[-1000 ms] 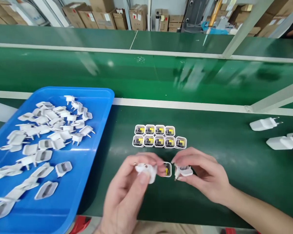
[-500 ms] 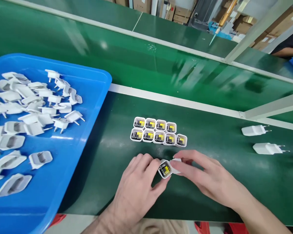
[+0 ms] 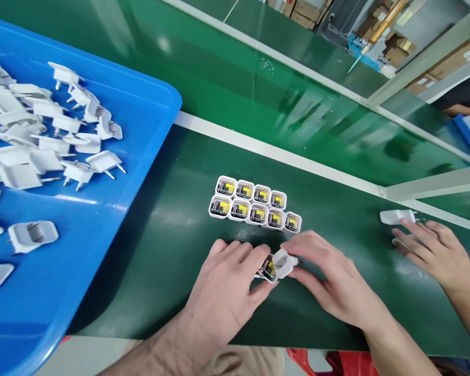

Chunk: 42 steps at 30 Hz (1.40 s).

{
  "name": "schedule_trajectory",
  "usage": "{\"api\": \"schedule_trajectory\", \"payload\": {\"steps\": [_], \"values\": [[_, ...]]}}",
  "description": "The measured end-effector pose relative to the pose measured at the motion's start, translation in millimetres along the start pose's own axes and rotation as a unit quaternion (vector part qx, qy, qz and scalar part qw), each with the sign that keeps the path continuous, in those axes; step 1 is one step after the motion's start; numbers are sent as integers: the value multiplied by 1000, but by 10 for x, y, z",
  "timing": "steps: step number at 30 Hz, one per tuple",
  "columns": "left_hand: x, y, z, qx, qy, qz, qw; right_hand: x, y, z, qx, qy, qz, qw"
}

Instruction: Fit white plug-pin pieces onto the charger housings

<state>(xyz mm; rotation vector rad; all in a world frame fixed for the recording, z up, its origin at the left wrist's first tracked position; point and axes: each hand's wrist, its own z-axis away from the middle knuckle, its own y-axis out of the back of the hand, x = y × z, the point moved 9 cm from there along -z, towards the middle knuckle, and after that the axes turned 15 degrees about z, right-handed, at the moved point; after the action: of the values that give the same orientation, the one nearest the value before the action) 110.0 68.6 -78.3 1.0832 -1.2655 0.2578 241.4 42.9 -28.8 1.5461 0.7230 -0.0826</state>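
Between thumb and fingers, my left hand [image 3: 231,279] grips a white charger housing [image 3: 269,267] whose open end shows black and yellow parts inside. My right hand [image 3: 329,271] pinches a white plug cap [image 3: 285,262], its hollow side tilted toward the housing's open end. Cap and housing are close together; whether they touch I cannot tell. Beyond my hands stand two rows of open charger housings [image 3: 258,213], upright and packed side by side, with the same yellow and black parts inside.
At left, a blue tray [image 3: 141,172] holds many loose white plug caps [image 3: 33,235]. A co-worker's hand [image 3: 434,250] is over white assembled chargers [image 3: 395,216] at right. A white rail [image 3: 282,154] and green panel [image 3: 250,99] bound the bench behind.
My right hand has turned the plug cap so its hollow side shows over the housing. A co-worker's hand has come in at right, over the chargers. The camera view has shifted and tilted.
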Motion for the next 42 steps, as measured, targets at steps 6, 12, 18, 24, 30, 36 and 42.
{"api": "schedule_trajectory", "payload": {"steps": [6,12,18,24,30,36,42], "values": [[-14,-34,20,9,-6,-22,1000,-26,102,101,24,-10,69,997],[8,-23,45,10,-34,15,999,-185,-76,35,-1,58,65,996],[-53,-40,41,17,-15,41,999,-181,-111,-21,30,24,70,997],[-58,-39,47,24,-18,39,999,-155,-100,18,41,9,37,998],[-34,-34,65,5,-26,37,999,-155,-138,10,33,6,58,998],[-20,15,59,-11,-53,59,997,-155,-188,33,21,13,61,998],[-55,7,57,-21,-34,68,997,-250,-219,40,36,41,125,991]]}}
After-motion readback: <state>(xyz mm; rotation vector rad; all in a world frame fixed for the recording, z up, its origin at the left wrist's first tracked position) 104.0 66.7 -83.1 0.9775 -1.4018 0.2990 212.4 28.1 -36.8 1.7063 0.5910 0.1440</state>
